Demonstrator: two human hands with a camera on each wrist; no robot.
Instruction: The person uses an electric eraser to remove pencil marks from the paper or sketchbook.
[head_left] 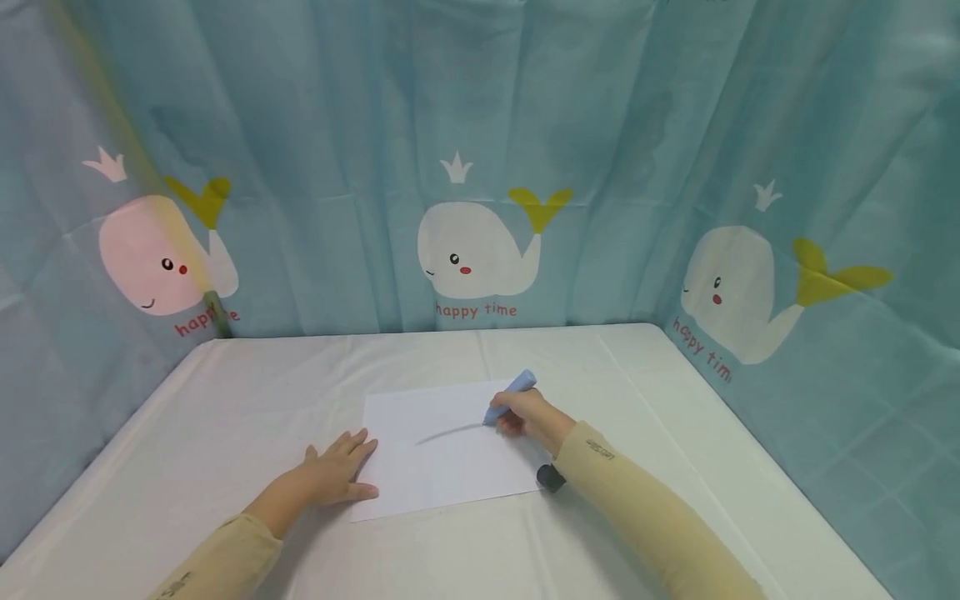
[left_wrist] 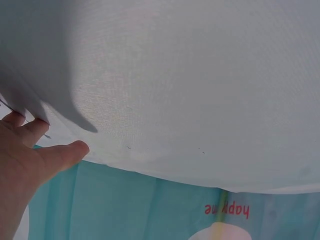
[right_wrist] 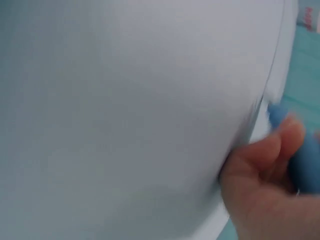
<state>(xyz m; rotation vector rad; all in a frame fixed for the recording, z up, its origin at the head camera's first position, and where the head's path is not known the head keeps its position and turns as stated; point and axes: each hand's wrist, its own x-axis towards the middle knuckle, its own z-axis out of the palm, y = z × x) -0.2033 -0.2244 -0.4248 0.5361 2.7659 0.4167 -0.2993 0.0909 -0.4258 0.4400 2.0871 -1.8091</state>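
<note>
A white sheet of paper (head_left: 442,475) lies on the table, with a thin curved grey-blue line (head_left: 448,432) across its upper middle. My right hand (head_left: 528,412) pinches a thick light-blue marker (head_left: 521,382), its tip at the right end of that line. In the right wrist view the marker (right_wrist: 306,165) is blurred between thumb and fingers. At the paper's left edge my left hand (head_left: 330,473) lies flat with fingers spread, fingertips over the margin. The left wrist view shows the thumb and some fingers of this left hand (left_wrist: 30,155).
A small round black object (head_left: 551,477) sits at the paper's lower right corner, partly covered by the right sleeve (head_left: 637,508). White cloth covers the table (head_left: 262,400). Behind and on both sides hangs a teal curtain (head_left: 337,167) printed with whales.
</note>
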